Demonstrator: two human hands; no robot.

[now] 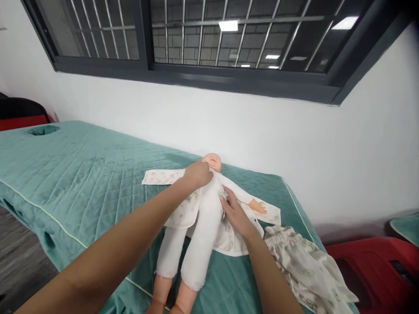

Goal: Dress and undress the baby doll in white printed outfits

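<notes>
A baby doll [206, 218] with a white cloth body and plastic head and limbs lies on its back. Beneath and beside it, a white patterned baby shirt [183, 216] is spread open, its sleeves stretched out to both sides. My left hand [199, 174] is closed over the doll's upper chest just below the head; what its fingers pinch is hidden. At the doll's side, my right hand [235, 208] has thumb and fingers closed on the cloth body. One plastic doll hand [257, 206] lies over the right sleeve.
Patterned baby trousers [304, 261] lie crumpled near the right end of the green quilted bed [98, 174], which has a face hole [44, 130]. A white wall and a barred window [229, 39] rise behind. Red-and-black items [369, 270] stand beside the bed.
</notes>
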